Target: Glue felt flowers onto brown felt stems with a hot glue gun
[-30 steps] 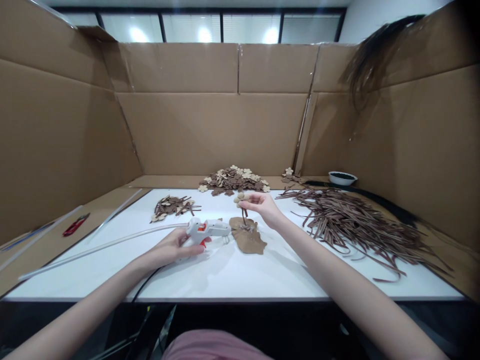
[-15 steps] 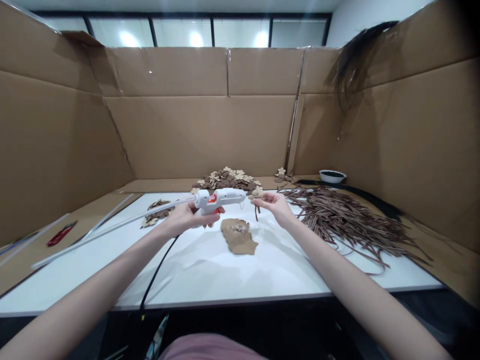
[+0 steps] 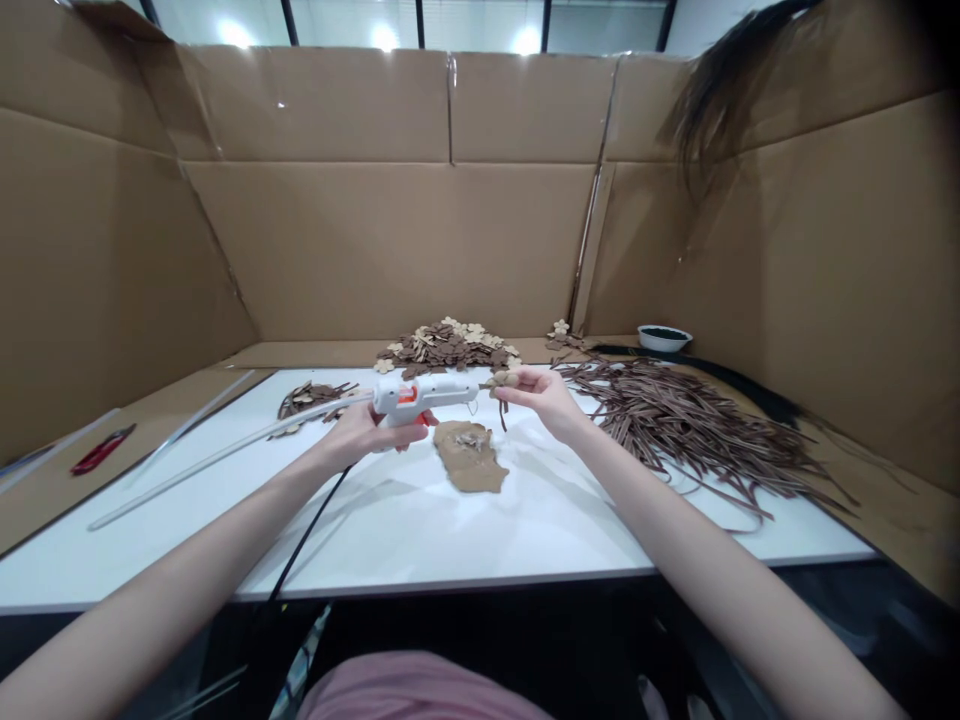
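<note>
My left hand [image 3: 361, 432] grips a white glue gun [image 3: 424, 393] with an orange trigger, held level above the white table [image 3: 465, 525]. Its nozzle points right, at a small tan flower piece with a dark stem [image 3: 501, 382] pinched in my right hand [image 3: 541, 397]. Nozzle and flower are almost touching. A long clear glue stick [image 3: 217, 455] trails from the gun's back to the left. Below the hands lies a brown leather scrap [image 3: 469, 456] with glue marks on it.
A pile of brown and tan flower cut-outs [image 3: 446, 346] sits at the back, a smaller pile [image 3: 311, 397] to the left. Many brown strips [image 3: 690, 425] cover the right side. A white bowl [image 3: 664, 337] stands far right, red snips [image 3: 101, 449] far left. Cardboard walls surround the table.
My left hand has lifted the glue gun off the table and brought its nozzle to the flower piece, which my right hand raised from the leather scrap. The camera has tilted slightly.
</note>
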Available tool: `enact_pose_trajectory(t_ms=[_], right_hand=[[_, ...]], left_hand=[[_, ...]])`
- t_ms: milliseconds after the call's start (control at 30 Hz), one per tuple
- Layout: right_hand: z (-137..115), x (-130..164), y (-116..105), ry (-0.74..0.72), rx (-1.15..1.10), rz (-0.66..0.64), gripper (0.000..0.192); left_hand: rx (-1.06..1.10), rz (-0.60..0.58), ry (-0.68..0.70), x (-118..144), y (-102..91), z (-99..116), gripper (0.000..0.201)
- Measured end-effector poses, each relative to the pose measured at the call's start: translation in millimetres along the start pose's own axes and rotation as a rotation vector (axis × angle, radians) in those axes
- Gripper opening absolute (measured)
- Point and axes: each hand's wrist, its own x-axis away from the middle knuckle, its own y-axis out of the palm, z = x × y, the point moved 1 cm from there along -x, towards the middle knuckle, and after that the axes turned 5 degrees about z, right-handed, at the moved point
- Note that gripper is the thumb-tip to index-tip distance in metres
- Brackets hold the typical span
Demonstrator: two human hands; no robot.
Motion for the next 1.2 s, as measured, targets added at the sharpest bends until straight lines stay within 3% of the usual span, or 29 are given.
enact_pose_trajectory(t_ms=[367,1200], right_hand=[[-2.1,1.8,0.8,0.02,0.007,-0.101,0.022],[-4.1,1.9,3.0,0.023,-0.042,-0.109,0.024]], left_hand=[[0.023,-0.028,0.03,0.9,1.1,0.6,0.035],[-0.029,0.041,-0.02,4.3,7.0,5.7,0.026]])
